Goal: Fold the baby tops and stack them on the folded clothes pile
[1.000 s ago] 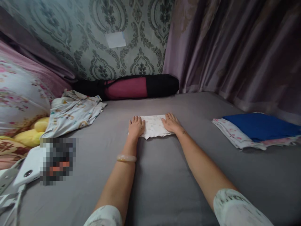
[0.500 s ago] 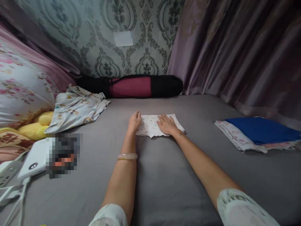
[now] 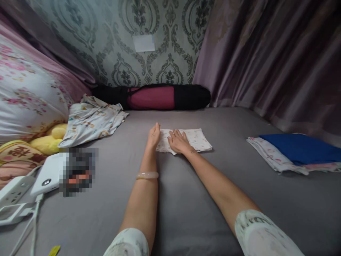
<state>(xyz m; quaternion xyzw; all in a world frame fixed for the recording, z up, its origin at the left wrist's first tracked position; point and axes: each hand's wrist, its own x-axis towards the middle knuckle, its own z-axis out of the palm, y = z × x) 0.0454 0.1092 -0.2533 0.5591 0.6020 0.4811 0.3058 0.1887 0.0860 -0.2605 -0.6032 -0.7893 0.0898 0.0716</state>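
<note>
Cloth [image 3: 197,140] lay under right hand [image 3: 180,143], fingers spread wide, likely pinning it flat. Left hand [image 3: 153,136] stood at its left edge; couldn't tell if fingers gripped. Blue fabric [image 3: 301,147] sat well right of both.

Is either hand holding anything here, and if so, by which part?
The right hand lies flat on the folded cloth, not gripping it. The left hand is at the cloth's left edge; whether it grips there cannot be told.

Cloth [image 3: 199,140] on the sheet [image 3: 191,213], garment [image 3: 92,121] to its left, fabric stack [image 3: 301,149] to its right, bag [image 3: 151,98] behind.
</note>
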